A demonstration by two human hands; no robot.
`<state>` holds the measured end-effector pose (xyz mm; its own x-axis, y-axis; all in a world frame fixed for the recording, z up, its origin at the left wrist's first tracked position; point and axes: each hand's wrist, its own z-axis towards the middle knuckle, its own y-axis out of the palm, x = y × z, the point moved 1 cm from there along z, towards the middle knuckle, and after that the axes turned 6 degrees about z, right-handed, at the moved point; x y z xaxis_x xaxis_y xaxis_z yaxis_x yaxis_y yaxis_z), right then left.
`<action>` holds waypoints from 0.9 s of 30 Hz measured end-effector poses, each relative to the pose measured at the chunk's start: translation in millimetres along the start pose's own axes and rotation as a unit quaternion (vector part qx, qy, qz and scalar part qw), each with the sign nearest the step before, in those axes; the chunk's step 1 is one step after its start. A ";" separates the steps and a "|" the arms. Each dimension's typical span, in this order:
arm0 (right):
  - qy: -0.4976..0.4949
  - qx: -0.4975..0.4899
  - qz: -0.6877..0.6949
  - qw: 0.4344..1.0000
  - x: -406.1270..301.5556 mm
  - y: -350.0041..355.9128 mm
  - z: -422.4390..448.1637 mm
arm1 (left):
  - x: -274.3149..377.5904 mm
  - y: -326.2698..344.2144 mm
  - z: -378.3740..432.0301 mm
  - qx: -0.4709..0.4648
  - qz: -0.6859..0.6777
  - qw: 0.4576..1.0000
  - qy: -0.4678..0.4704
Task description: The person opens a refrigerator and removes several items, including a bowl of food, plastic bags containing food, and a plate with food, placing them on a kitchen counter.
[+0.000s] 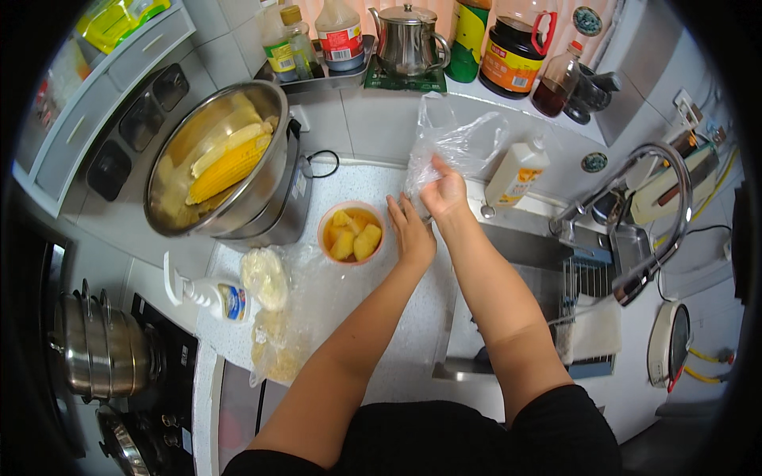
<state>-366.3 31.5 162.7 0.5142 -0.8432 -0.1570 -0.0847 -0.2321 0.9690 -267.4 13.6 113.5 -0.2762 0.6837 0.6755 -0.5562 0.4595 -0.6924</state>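
My right hand [445,193] is closed around part of a crumpled clear plastic bag [452,140], which stands up toward the wall. Close beside it, my left hand [414,235] rests its extended fingers against the bag's lower left side. Whether those fingers grip anything is hidden. A thin rim shows between the two hands, too covered to identify. Just left of my left hand stands a pink-rimmed bowl [324,244] holding several yellow chunks [367,240] in brownish liquid.
A large steel bowl [217,220] with corn cobs [229,169] stands at left. Nearer me are a spray bottle [229,302] and bagged food [265,279]. The sink [524,247] and its curved faucet [681,178] lie right, with a white bottle [517,172] behind. Condiment bottles and a steel teapot [408,44] line the ledge.
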 end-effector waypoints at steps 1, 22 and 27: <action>-0.003 -0.007 -0.015 1.000 0.8 -1.7 13.1 | -0.6 5.4 8.3 -0.014 0.030 0.999 0.002; -0.060 0.320 -0.655 0.682 -24.6 -80.0 54.6 | -22.1 52.0 50.6 -0.200 0.229 0.953 0.003; -0.150 0.320 -0.359 0.864 -21.8 -74.3 8.9 | -2.1 20.8 29.6 -0.190 0.159 0.969 -0.016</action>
<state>-378.8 62.8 92.4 0.3944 -0.4366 -0.8086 -0.3392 -0.8869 0.3135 -301.6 4.9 105.2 -0.4141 0.8099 0.4154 -0.1113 0.4079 -0.9062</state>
